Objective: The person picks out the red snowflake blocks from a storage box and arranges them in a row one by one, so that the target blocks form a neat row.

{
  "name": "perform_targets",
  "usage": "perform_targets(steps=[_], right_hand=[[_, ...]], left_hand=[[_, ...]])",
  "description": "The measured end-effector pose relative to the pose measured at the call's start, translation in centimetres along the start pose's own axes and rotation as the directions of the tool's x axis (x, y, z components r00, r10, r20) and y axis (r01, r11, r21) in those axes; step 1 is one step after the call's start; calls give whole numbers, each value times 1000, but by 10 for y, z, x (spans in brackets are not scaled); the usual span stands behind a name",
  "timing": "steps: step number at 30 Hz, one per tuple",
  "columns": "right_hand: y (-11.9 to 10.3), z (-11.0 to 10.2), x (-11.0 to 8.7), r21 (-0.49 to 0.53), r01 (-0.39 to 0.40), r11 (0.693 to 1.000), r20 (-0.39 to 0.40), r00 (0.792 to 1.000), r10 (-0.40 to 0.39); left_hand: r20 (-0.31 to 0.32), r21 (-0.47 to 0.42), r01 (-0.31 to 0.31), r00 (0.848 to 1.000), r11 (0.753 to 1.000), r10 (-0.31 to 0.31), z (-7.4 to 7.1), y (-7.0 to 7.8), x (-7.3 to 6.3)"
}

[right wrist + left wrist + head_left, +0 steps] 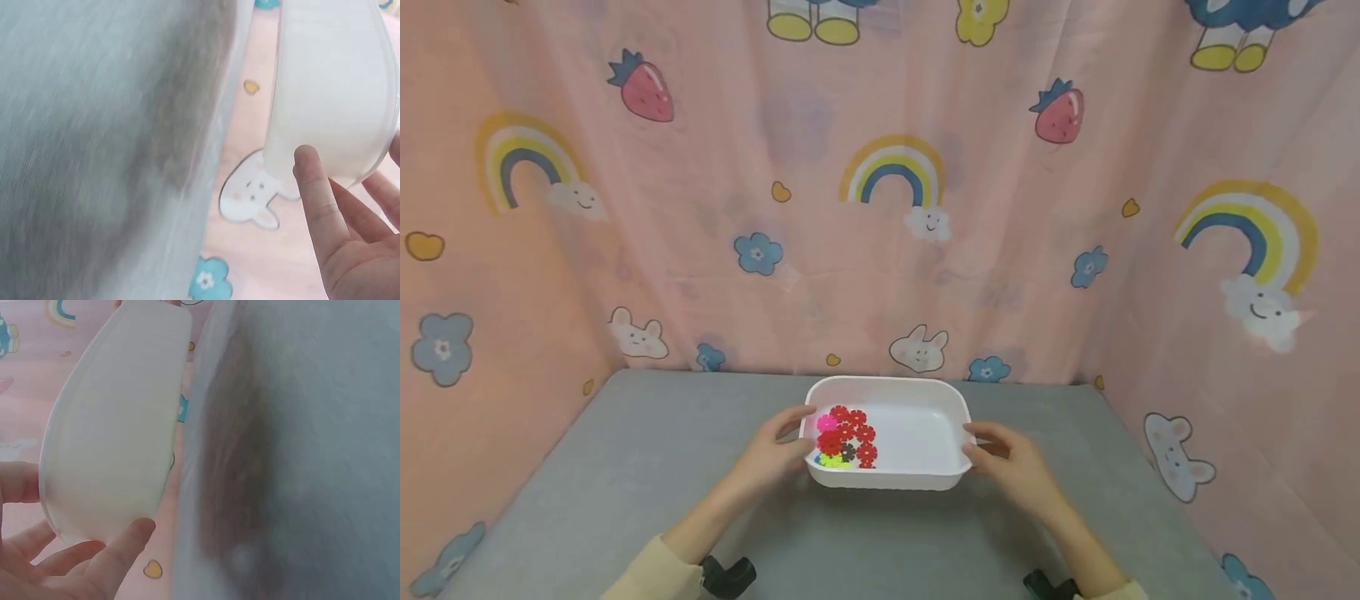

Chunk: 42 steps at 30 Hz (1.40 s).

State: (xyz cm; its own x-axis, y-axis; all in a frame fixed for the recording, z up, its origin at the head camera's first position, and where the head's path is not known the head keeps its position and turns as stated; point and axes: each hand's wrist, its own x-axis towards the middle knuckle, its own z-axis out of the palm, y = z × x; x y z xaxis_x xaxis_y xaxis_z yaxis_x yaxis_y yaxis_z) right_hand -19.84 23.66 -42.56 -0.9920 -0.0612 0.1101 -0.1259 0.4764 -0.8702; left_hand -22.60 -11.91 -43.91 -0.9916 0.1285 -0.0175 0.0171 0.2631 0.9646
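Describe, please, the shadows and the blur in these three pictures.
Head view: soft shadow on the grey table near the white tray; left wrist view: broad dark shadow, table surface blurred; right wrist view: similar shadow, table streaky, the printed curtain looks sharper.

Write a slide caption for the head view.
Left hand and right hand hold a white tray of colorful pieces above a table.

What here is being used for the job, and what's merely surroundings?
In the job:
- left hand and right hand, gripping opposite ends
- white tray
- small flower-shaped pieces, gathered at the tray's left end

Surroundings:
- gray table
- printed pink curtain
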Motion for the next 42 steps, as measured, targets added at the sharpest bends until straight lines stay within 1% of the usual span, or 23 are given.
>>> perform_targets(steps=[3,8,10,16,23,29,32,37,42], right_hand=[[-6,8,1,3,29,1000,28,999,-29],[-12,21,2,30,44,999,54,997,-46],[-11,26,2,27,37,999,57,998,-39],[-8,41,1,39,49,998,94,994,-53],[-8,55,-4,30,31,999,156,987,-35],[-7,64,-6,43,38,998,218,975,-46],[-5,66,-7,51,38,998,233,971,-48],[-3,71,-7,35,9,999,258,966,-18],[-4,77,-9,10,-22,1000,274,961,19]], left_hand=[[-11,4,5,1000,1000,-5,-11,-2,-7],[-11,29,4,1000,1000,-3,-29,-8,-16],[-10,33,9,1000,999,-8,-33,-11,-19],[-15,33,42,999,999,-42,-44,-20,-28],[0,23,93,996,995,-93,-55,-31,-36],[1,54,96,995,994,-96,-62,-39,-43],[-11,51,113,994,992,-113,-63,-42,-47],[-7,44,147,989,988,-147,-65,-46,-52],[3,65,186,982,980,-187,-68,-48,-56]])
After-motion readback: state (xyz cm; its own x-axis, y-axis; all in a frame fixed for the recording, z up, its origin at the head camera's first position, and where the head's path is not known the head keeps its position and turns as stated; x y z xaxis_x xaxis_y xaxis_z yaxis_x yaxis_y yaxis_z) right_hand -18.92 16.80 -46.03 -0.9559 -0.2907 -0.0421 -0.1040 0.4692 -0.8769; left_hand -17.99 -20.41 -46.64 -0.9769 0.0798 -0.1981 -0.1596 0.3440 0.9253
